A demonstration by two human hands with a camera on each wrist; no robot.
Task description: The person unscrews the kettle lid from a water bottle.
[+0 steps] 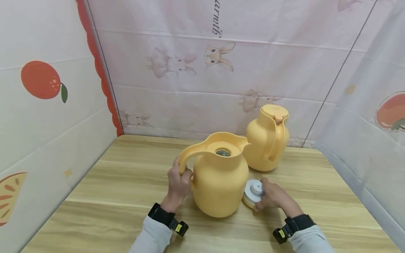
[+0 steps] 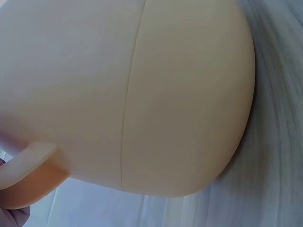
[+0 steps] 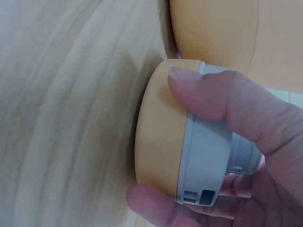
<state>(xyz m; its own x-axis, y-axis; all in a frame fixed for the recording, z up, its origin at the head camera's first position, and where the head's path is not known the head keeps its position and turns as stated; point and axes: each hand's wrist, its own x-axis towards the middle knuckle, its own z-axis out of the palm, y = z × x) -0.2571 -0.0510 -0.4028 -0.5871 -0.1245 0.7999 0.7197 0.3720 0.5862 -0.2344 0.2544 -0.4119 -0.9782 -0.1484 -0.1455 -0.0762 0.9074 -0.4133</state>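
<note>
A yellow thermos jug [image 1: 219, 182] stands upright on the wooden table, its top uncovered and the round inner mouth showing. My left hand [image 1: 178, 179] grips the jug's handle [image 1: 193, 150]; in the left wrist view the smooth jug body [image 2: 184, 94] fills most of the picture. Just right of the jug, the stopper lid [image 1: 254, 191] lies upside down, grey inner part up and yellow cap down. My right hand [image 1: 276, 196] holds this lid by its edge. The right wrist view shows thumb and fingers on opposite sides of the yellow cap [image 3: 158, 127], close against the table.
A second yellow thermos jug [image 1: 267, 140], with its lid on and handle toward me, stands behind and to the right, near the back wall cloth [image 1: 190, 112]. Printed cloth also covers both sides of the wooden table [image 1: 126, 182].
</note>
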